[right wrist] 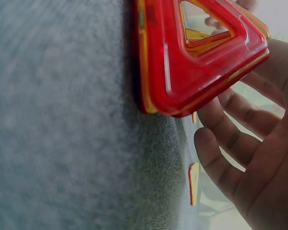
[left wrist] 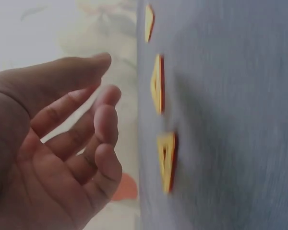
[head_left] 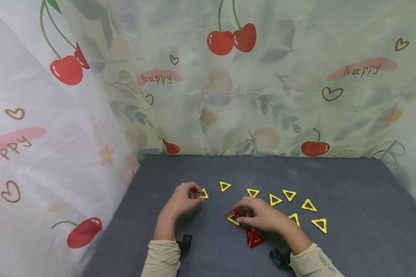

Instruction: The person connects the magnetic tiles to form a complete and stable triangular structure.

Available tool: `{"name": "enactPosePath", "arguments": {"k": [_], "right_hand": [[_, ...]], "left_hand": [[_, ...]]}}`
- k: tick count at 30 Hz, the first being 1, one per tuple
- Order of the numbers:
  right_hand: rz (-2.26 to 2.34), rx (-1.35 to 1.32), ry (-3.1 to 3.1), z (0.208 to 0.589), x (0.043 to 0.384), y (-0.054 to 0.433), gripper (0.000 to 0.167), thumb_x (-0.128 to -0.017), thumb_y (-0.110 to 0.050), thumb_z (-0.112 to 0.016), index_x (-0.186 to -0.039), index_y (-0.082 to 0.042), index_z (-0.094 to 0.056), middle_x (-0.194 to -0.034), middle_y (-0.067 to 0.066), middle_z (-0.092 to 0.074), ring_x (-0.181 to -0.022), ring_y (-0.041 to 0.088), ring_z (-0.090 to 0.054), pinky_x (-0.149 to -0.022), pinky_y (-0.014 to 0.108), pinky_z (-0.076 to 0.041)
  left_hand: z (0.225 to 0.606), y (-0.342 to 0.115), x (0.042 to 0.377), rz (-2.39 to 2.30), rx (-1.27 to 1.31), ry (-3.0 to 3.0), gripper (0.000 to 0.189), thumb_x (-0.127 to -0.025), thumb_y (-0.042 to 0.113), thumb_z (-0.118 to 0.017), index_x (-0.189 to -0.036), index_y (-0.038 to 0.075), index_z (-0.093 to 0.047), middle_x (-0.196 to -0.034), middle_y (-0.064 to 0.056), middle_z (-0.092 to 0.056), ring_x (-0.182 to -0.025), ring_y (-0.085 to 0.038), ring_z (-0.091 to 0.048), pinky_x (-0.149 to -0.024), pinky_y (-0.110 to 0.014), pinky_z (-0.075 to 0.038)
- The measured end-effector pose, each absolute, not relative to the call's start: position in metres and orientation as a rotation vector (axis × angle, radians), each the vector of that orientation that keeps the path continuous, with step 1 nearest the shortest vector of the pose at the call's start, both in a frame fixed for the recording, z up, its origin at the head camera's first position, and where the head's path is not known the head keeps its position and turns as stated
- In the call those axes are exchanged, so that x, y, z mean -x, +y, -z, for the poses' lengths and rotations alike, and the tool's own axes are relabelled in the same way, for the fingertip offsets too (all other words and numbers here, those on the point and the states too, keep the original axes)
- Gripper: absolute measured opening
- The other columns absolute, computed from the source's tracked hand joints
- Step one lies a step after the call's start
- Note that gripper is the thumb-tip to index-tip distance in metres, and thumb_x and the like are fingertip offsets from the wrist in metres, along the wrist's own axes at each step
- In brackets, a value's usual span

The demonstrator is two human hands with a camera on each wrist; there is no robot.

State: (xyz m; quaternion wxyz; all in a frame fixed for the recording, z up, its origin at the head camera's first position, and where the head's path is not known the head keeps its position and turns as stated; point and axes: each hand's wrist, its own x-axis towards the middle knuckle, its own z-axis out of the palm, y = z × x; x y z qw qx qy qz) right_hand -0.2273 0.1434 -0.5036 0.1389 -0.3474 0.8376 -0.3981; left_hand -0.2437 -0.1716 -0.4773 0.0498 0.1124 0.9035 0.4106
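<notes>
My left hand (head_left: 184, 198) is over the left part of the table, its fingertips overlapping a yellow-edged triangle tile (head_left: 205, 193) in the head view. In the left wrist view, nothing lies between its bent fingers (left wrist: 108, 124), and several tiles lie beyond. With thumb and fingers my right hand (head_left: 261, 216) pinches a red-and-yellow triangle piece (head_left: 232, 218), close over the table. Nearer the body stands a red triangular shape of joined tiles (head_left: 254, 238). It looms large in the right wrist view, where this red shape (right wrist: 182, 81) hides part of the right hand's fingers.
Several yellow-topped triangle tiles lie spread on the dark table (head_left: 208, 254), among them one tile (head_left: 224, 186) at the back and one tile (head_left: 319, 225) at the right. A patterned curtain (head_left: 194, 115) stands behind the table and along its left side.
</notes>
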Motion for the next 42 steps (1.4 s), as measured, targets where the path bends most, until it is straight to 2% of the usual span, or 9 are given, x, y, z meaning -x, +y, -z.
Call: {"name": "enactPosePath", "arguments": {"k": [6, 10, 14, 18, 24, 33, 42], "right_hand": [[1.144, 1.008, 2.430, 0.503, 0.228, 0.145, 0.025, -0.102, -0.024, -0.074, -0.125, -0.017, -0.074, -0.107, 0.000, -0.070, -0.077, 0.008, -0.061, -0.071, 0.027, -0.053], [1.126, 1.000, 2.456, 0.503, 0.228, 0.146, 0.022, -0.102, -0.025, -0.074, -0.123, -0.017, -0.074, -0.104, -0.004, -0.069, -0.076, 0.007, -0.060, -0.070, 0.027, -0.053], [1.115, 0.992, 2.481, 0.501, 0.229, 0.147, 0.018, -0.102, -0.025, -0.074, -0.118, -0.017, -0.075, -0.102, -0.007, -0.068, -0.075, 0.007, -0.059, -0.069, 0.027, -0.052], [1.108, 0.989, 2.495, 0.499, 0.229, 0.148, 0.012, -0.101, -0.023, -0.075, -0.112, -0.018, -0.074, -0.101, -0.008, -0.068, -0.074, 0.006, -0.059, -0.068, 0.026, -0.052], [1.099, 0.975, 2.508, 0.497, 0.228, 0.148, 0.007, -0.100, -0.022, -0.077, -0.105, -0.020, -0.073, -0.096, -0.008, -0.067, -0.073, 0.007, -0.060, -0.068, 0.026, -0.052], [1.097, 0.964, 2.516, 0.498, 0.229, 0.148, 0.006, -0.099, -0.023, -0.078, -0.101, -0.020, -0.073, -0.093, -0.009, -0.066, -0.072, 0.006, -0.059, -0.066, 0.026, -0.052], [1.106, 0.942, 2.510, 0.499, 0.229, 0.148, 0.006, -0.099, -0.023, -0.078, -0.099, -0.021, -0.072, -0.090, -0.009, -0.066, -0.071, 0.006, -0.059, -0.067, 0.026, -0.052]], "left_hand": [[0.478, -0.193, 0.243, -1.204, -0.130, 2.821, 0.026, -0.092, 0.012, -0.083, -0.113, 0.002, -0.073, -0.106, -0.014, -0.072, -0.086, -0.020, -0.064, -0.075, -0.039, -0.055], [0.479, -0.201, 0.240, -1.095, 0.016, 2.836, 0.032, -0.093, 0.021, -0.083, -0.116, 0.000, -0.072, -0.101, -0.012, -0.067, -0.086, -0.022, -0.061, -0.075, -0.039, -0.052], [0.480, -0.204, 0.237, -1.019, 0.094, 2.840, 0.036, -0.091, 0.024, -0.085, -0.113, 0.000, -0.072, -0.092, -0.010, -0.062, -0.078, -0.021, -0.058, -0.068, -0.035, -0.048], [0.479, -0.204, 0.236, -1.010, 0.085, 2.833, 0.034, -0.085, 0.019, -0.090, -0.106, 0.000, -0.072, -0.087, -0.009, -0.063, -0.074, -0.020, -0.058, -0.065, -0.033, -0.047], [0.478, -0.199, 0.236, -0.995, 0.054, 2.796, 0.031, -0.079, 0.012, -0.094, -0.100, 0.001, -0.074, -0.089, -0.008, -0.066, -0.078, -0.019, -0.061, -0.071, -0.035, -0.051], [0.479, -0.179, 0.237, -0.993, -0.069, 2.741, 0.028, -0.077, 0.009, -0.095, -0.093, 0.003, -0.073, -0.087, -0.006, -0.064, -0.078, -0.018, -0.058, -0.071, -0.034, -0.049], [0.485, -0.151, 0.235, -0.974, -0.295, 2.705, 0.028, -0.077, 0.011, -0.095, -0.092, 0.003, -0.073, -0.080, -0.003, -0.062, -0.071, -0.015, -0.056, -0.065, -0.031, -0.046]]}}
